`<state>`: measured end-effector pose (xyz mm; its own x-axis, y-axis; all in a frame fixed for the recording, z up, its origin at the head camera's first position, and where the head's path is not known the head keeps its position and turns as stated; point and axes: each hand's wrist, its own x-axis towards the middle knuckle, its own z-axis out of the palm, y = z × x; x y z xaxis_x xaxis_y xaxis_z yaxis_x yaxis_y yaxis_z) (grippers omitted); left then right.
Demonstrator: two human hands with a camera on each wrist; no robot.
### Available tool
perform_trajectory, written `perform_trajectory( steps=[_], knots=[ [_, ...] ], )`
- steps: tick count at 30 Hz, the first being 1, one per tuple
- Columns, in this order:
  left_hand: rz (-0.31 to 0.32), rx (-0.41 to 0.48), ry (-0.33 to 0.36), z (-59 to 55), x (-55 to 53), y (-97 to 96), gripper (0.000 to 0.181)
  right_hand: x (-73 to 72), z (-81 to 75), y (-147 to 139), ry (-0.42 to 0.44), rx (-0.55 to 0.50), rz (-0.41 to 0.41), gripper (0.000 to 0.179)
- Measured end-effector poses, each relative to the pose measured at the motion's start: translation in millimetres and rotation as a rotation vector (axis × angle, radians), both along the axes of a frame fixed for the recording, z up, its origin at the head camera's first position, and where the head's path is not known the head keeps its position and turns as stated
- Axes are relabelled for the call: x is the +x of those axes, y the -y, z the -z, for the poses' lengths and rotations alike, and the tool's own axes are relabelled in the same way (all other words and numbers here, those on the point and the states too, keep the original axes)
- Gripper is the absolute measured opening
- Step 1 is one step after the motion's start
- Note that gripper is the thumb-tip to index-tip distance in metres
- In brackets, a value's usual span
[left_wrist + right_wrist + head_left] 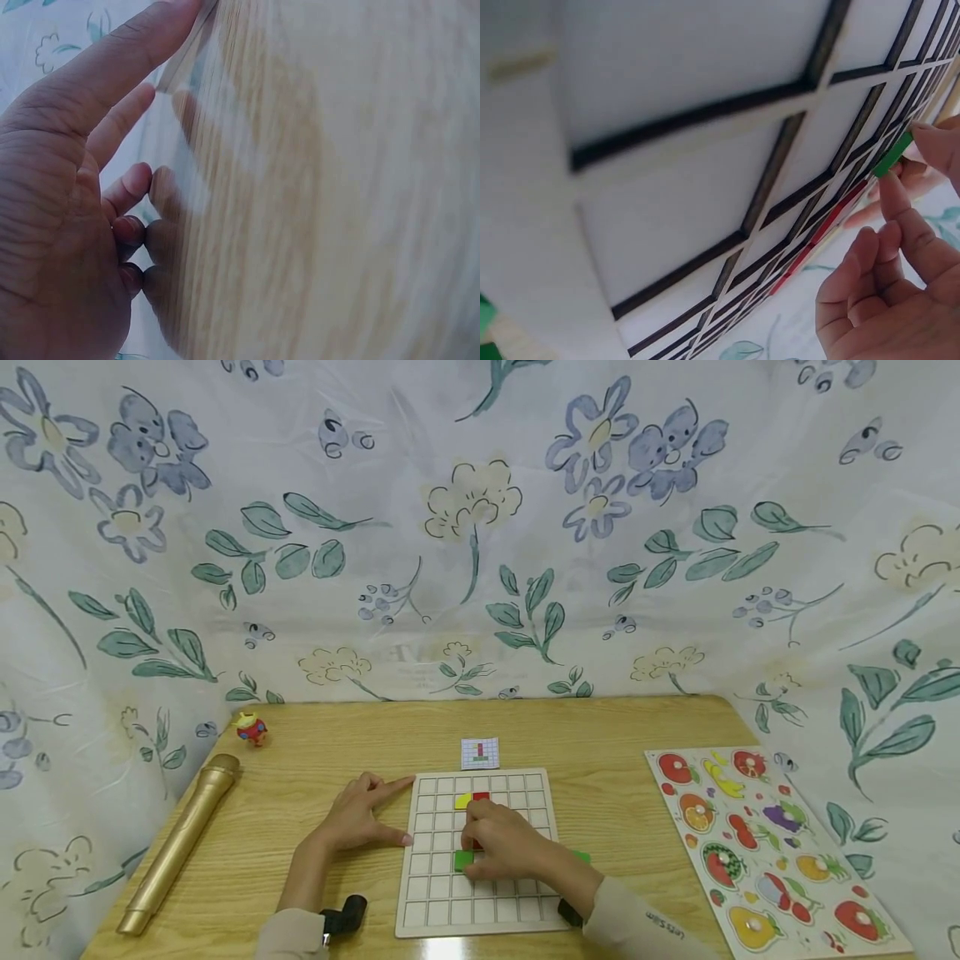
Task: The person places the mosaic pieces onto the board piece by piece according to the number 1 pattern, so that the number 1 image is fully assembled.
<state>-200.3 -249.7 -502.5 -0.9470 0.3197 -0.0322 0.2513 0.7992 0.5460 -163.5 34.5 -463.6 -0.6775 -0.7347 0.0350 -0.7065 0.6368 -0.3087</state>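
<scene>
Right hand point(502, 842) pinching a green tile point(893, 154) over the grid board point(480, 930), nearer its left edge; left hand point(356, 814), thumb and forefinger spread wide, touches that edge! Yellow tile point(462, 801) sits near the far edge, card point(480, 753) just beyond.

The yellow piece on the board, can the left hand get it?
Probably yes. The left hand is at the left edge of the board, with only grid squares between it and the yellow piece. The right hand is close by, though.
</scene>
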Motion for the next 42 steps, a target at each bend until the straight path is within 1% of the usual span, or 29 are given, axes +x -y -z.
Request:
perform_trajectory(
  steps=[12, 15, 17, 19, 21, 26, 29, 32, 36, 42],
  knots=[
    [0.002, -0.008, -0.01, 0.9, 0.1, 0.2, 0.095, 2.4, 0.2, 1.9, -0.033, 0.022, 0.004, 0.022],
    [0.001, -0.008, -0.01, 0.7, -0.1, 0.4, 0.095, 2.5, -0.3, 0.9, -0.035, 0.012, 0.006, 0.025],
    [-0.001, -0.009, -0.009, 0.4, 0.0, 0.4, 0.095, 1.9, -0.1, -0.9, -0.021, -0.005, 0.012, 0.027],
    [-0.003, -0.009, -0.009, 0.4, 0.0, 0.5, 0.095, 0.7, 0.0, -3.9, 0.018, -0.028, 0.02, 0.029],
    [-0.003, -0.012, -0.011, 0.4, -0.1, 0.6, 0.096, -1.5, 0.2, -8.0, 0.081, -0.059, 0.023, 0.03],
    [0.0, -0.012, -0.013, 0.7, -0.7, 0.5, 0.096, -8.0, -3.8, -23.4, 0.248, -0.138, -0.015, 0.032],
    [-0.001, -0.009, -0.01, 0.8, -0.8, 0.3, 0.096, -10.9, -4.7, -36.2, 0.309, -0.165, -0.039, 0.035],
    [0.001, -0.013, -0.011, 0.5, -0.6, 0.2, 0.096, -11.8, -4.3, -49.7, 0.372, -0.198, -0.034, 0.036],
    [-0.002, -0.016, -0.007, -0.5, -0.2, -0.3, 0.097, -11.7, -1.4, -66.4, 0.428, -0.232, -0.007, 0.035],
    [-0.006, -0.01, 0.001, -0.6, 0.1, -0.6, 0.097, -11.1, 0.4, -85.9, 0.473, -0.258, 0.02, 0.032]
  ],
)
